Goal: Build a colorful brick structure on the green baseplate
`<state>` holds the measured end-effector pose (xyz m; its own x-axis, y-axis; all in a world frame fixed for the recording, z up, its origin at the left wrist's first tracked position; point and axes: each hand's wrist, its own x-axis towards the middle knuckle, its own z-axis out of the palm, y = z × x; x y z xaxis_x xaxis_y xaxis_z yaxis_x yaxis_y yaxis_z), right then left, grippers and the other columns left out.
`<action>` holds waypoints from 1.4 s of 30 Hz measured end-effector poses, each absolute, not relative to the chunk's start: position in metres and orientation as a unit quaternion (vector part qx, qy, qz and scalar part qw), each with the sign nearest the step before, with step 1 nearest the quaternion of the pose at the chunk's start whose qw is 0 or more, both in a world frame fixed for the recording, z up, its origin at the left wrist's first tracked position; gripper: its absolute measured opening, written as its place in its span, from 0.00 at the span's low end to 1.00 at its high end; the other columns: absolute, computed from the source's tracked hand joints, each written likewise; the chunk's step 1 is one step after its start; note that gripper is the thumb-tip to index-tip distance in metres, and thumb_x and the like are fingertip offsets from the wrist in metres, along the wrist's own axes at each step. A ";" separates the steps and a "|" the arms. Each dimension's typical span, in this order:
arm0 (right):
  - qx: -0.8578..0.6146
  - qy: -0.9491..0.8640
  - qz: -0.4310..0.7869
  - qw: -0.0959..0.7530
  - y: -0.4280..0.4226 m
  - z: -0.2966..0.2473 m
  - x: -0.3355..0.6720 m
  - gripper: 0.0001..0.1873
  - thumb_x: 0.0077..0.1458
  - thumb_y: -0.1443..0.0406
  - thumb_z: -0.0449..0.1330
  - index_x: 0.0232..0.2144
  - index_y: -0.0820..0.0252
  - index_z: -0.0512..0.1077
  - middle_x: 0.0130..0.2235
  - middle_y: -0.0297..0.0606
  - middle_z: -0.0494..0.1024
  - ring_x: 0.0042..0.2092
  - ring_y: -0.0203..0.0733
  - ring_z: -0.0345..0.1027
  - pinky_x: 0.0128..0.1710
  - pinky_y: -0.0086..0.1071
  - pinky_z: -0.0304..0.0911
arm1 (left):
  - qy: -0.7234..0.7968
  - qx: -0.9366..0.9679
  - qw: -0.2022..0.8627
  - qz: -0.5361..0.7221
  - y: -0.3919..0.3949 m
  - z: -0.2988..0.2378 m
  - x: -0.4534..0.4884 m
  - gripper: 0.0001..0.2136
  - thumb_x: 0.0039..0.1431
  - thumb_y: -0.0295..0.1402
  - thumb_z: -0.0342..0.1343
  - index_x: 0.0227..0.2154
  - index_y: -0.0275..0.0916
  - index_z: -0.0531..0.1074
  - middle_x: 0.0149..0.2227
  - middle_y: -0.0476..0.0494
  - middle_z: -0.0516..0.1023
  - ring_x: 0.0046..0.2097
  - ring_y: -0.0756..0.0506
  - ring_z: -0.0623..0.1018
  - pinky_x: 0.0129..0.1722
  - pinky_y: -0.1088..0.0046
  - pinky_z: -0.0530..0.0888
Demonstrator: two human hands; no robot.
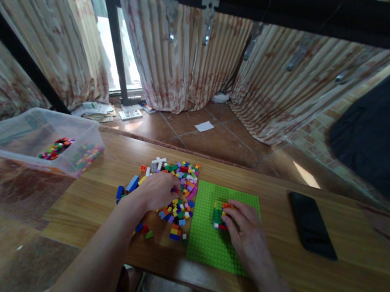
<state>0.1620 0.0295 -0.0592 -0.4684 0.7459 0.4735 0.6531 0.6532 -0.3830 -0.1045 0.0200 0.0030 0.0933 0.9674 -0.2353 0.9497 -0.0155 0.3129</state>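
Note:
My left hand (161,189) reaches into a spread of loose toy bricks (176,208) in many colours. Its fingers are curled down and pressed together among the bricks; whatever they pinch is hidden. Right of the pile lies a bright green studded baseplate (213,255). On it stands a small block of joined bricks (218,215) in green, yellow, orange, red and white. My right hand (246,228) has its thumb and fingers closed on the right side of this block, covering part of it.
A clear plastic bin (30,157) with some bricks inside stands at the table's left end. A black phone (312,224) lies right of the baseplate. A small stack of joined bricks (175,233) sits near the front of the wooden table (97,229). Striped curtains (187,64) hang behind.

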 end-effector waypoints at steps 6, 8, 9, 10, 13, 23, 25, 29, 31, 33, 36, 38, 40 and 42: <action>-0.394 -0.870 0.019 0.295 0.031 -0.061 0.160 0.10 0.61 0.64 0.54 0.35 0.61 0.75 0.44 0.44 0.76 0.46 0.47 0.67 0.48 0.44 0.65 | 0.668 0.718 0.195 0.027 0.021 -0.001 -0.105 0.08 0.52 0.32 0.53 0.31 0.42 0.76 0.31 0.46 0.78 0.35 0.46 0.75 0.32 0.74 0.66; -0.396 -0.870 0.012 0.294 0.032 -0.061 0.160 0.10 0.61 0.63 0.54 0.34 0.61 0.75 0.43 0.44 0.76 0.45 0.47 0.67 0.48 0.43 0.66 | 0.669 0.716 0.195 0.023 0.021 0.000 -0.105 0.08 0.52 0.32 0.53 0.32 0.42 0.76 0.31 0.46 0.78 0.34 0.46 0.75 0.32 0.74 0.66; -0.397 -0.870 0.010 0.294 0.032 -0.061 0.160 0.11 0.61 0.63 0.54 0.34 0.61 0.75 0.43 0.44 0.76 0.45 0.46 0.67 0.48 0.43 0.66 | 0.669 0.717 0.195 0.023 0.021 0.000 -0.105 0.08 0.52 0.32 0.53 0.32 0.42 0.76 0.32 0.46 0.78 0.35 0.46 0.75 0.32 0.74 0.66; -0.397 -0.870 0.010 0.293 0.032 -0.061 0.160 0.11 0.61 0.63 0.54 0.34 0.61 0.75 0.43 0.44 0.76 0.45 0.46 0.67 0.47 0.43 0.66 | 0.669 0.717 0.194 0.023 0.021 0.001 -0.105 0.08 0.52 0.32 0.53 0.32 0.42 0.76 0.32 0.46 0.78 0.35 0.46 0.75 0.32 0.74 0.66; -0.396 -0.873 0.008 0.286 0.032 -0.062 0.159 0.11 0.61 0.64 0.54 0.34 0.62 0.75 0.43 0.45 0.76 0.45 0.46 0.68 0.47 0.42 0.66 | 0.668 0.718 0.194 0.018 0.021 0.003 -0.104 0.08 0.53 0.31 0.52 0.31 0.42 0.76 0.31 0.46 0.77 0.34 0.46 0.75 0.31 0.74 0.65; -0.404 -0.878 0.006 0.257 0.032 -0.066 0.157 0.13 0.62 0.65 0.51 0.34 0.62 0.75 0.43 0.45 0.76 0.44 0.46 0.69 0.48 0.43 0.67 | 0.660 0.727 0.188 0.015 0.020 0.002 -0.104 0.07 0.52 0.29 0.51 0.30 0.40 0.75 0.31 0.45 0.77 0.34 0.46 0.74 0.32 0.74 0.65; -0.408 -0.875 0.018 0.259 0.033 -0.066 0.157 0.13 0.62 0.65 0.51 0.34 0.61 0.76 0.43 0.44 0.77 0.44 0.46 0.70 0.48 0.44 0.67 | 0.660 0.726 0.191 0.018 0.020 0.003 -0.104 0.07 0.52 0.29 0.51 0.30 0.41 0.75 0.32 0.45 0.78 0.35 0.46 0.75 0.34 0.74 0.66; -0.424 -0.860 0.068 0.277 0.033 -0.063 0.157 0.13 0.61 0.64 0.53 0.34 0.58 0.77 0.42 0.43 0.78 0.45 0.46 0.71 0.48 0.44 0.68 | 0.661 0.724 0.197 0.019 0.021 0.003 -0.104 0.08 0.52 0.30 0.52 0.31 0.41 0.76 0.32 0.45 0.78 0.36 0.46 0.75 0.35 0.74 0.67; -0.428 -0.854 0.095 0.281 0.033 -0.060 0.158 0.12 0.60 0.63 0.53 0.34 0.57 0.77 0.43 0.42 0.78 0.45 0.46 0.71 0.48 0.44 0.68 | 0.660 0.724 0.198 0.019 0.021 0.003 -0.105 0.08 0.52 0.30 0.52 0.31 0.41 0.76 0.32 0.45 0.78 0.35 0.46 0.75 0.35 0.74 0.67; -0.429 -0.850 0.114 0.282 0.032 -0.058 0.160 0.12 0.60 0.62 0.53 0.35 0.57 0.77 0.44 0.41 0.78 0.46 0.46 0.71 0.49 0.44 0.68 | 0.660 0.725 0.197 0.020 0.021 0.003 -0.105 0.08 0.52 0.30 0.52 0.31 0.41 0.76 0.32 0.45 0.78 0.35 0.46 0.75 0.34 0.74 0.67; -0.433 -0.843 0.124 0.294 0.032 -0.055 0.163 0.12 0.60 0.61 0.54 0.38 0.57 0.77 0.45 0.41 0.78 0.47 0.46 0.71 0.50 0.44 0.68 | 0.660 0.725 0.198 0.024 0.020 0.002 -0.105 0.08 0.52 0.30 0.51 0.31 0.41 0.76 0.32 0.45 0.78 0.34 0.46 0.74 0.33 0.74 0.66; -0.440 -0.835 0.118 0.308 0.031 -0.054 0.167 0.12 0.60 0.61 0.54 0.38 0.55 0.77 0.45 0.41 0.78 0.47 0.46 0.71 0.49 0.45 0.68 | 0.661 0.723 0.198 0.027 0.020 0.001 -0.105 0.09 0.52 0.30 0.52 0.32 0.41 0.77 0.31 0.46 0.78 0.34 0.46 0.74 0.33 0.74 0.66; -0.443 -0.832 0.103 0.319 0.030 -0.052 0.171 0.12 0.60 0.61 0.54 0.38 0.53 0.77 0.45 0.40 0.77 0.46 0.46 0.71 0.49 0.46 0.69 | 0.666 0.718 0.198 0.031 0.020 0.001 -0.105 0.09 0.52 0.31 0.52 0.32 0.42 0.77 0.31 0.46 0.78 0.34 0.46 0.75 0.33 0.74 0.67; -0.431 -0.841 0.087 0.315 0.026 -0.049 0.174 0.12 0.60 0.62 0.54 0.37 0.53 0.77 0.45 0.41 0.77 0.46 0.46 0.71 0.48 0.45 0.69 | 0.671 0.714 0.197 0.034 0.020 0.001 -0.104 0.09 0.52 0.31 0.52 0.33 0.42 0.77 0.32 0.45 0.78 0.35 0.46 0.75 0.33 0.74 0.67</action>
<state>0.1737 0.0263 -0.0494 -0.4300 0.7801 0.4545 0.6709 0.6129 -0.4174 -0.1042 0.0198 0.0012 0.0973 0.9716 -0.2157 0.9447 -0.0219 0.3271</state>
